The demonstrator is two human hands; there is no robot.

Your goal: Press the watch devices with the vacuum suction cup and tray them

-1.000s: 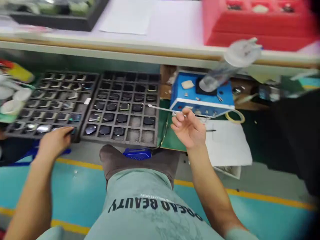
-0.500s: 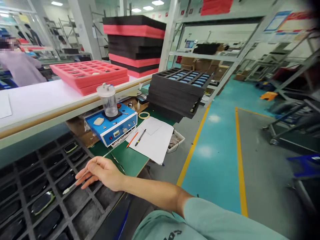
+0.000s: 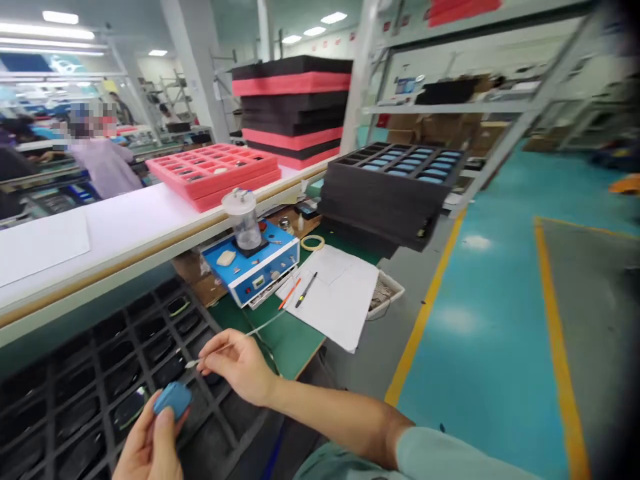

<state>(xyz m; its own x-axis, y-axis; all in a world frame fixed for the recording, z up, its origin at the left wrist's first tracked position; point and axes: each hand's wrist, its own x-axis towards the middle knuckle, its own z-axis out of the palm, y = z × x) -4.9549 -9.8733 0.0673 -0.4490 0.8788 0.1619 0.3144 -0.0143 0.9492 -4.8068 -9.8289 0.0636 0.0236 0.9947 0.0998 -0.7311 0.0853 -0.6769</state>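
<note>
My left hand (image 3: 150,437) has come in at the lower left, its fingers and thumb closed around a small blue rounded rectangular device (image 3: 173,400). My right hand (image 3: 240,367) pinches a thin white cable (image 3: 267,325), whose pale plug-like tip (image 3: 192,364) points at the blue device, a short gap away. The cable trails behind that hand toward the blue box on the bench. Below both hands lies a dark foam tray (image 3: 213,437) with compartments, several of them holding dark, glossy rounded devices (image 3: 131,408), some with yellow-green edges.
A blue equipment box (image 3: 265,270) carries a clear jar (image 3: 246,223). Beside it are white paper (image 3: 335,293), a black pen (image 3: 306,290), an orange pen (image 3: 290,294) and a tape roll (image 3: 313,243). Black foam trays (image 3: 380,207) and red ones (image 3: 215,193) are stacked behind.
My left hand has entered view holding the blue device. My right hand still holds the cable, its tip now beside that device. The whole view has shifted, with the bench appearing farther right.
</note>
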